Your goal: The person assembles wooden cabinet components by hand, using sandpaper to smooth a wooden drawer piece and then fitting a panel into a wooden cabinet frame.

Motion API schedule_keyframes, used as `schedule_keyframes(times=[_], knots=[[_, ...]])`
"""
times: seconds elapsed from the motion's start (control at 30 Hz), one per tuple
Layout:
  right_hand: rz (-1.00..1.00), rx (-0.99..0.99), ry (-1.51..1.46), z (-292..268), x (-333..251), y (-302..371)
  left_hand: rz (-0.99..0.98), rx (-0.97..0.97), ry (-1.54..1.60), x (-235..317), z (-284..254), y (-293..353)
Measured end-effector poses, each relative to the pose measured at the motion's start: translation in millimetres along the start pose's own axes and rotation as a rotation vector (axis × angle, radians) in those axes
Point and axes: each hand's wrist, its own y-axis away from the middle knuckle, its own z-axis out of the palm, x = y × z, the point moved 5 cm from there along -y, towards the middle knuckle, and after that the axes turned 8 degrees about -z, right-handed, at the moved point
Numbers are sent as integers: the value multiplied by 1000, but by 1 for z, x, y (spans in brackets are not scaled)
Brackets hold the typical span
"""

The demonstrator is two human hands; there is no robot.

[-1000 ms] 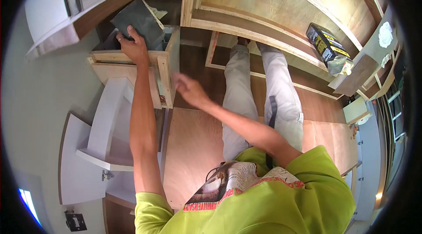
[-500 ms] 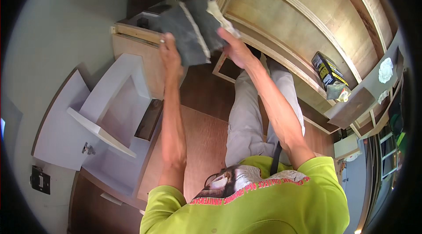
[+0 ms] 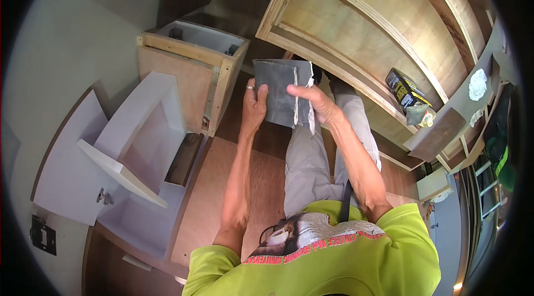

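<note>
I hold a gray sheet [image 3: 279, 95] with rough white edges at 12 o'clock, above my legs [image 3: 309, 168]. My left hand [image 3: 255, 107] pinches its left side, and my right hand [image 3: 322, 105] grips its right side. A wooden box [image 3: 175, 79] stands at 10 o'clock. A black box [image 3: 409, 89] sits between 2 and 3 o'clock.

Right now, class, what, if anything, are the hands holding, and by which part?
A dark grey sheet: the left hand grips its left edge, the right hand its right side.
</note>
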Motion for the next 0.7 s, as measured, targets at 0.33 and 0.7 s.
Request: schedule_keyframes(times=[0.33,0.7], knots=[[-153,494,261,6,62,-11,245,44,-673,64,-26,-31],[-223,693,430,125,141,-111,472,293,-944,55,-128,-202]])
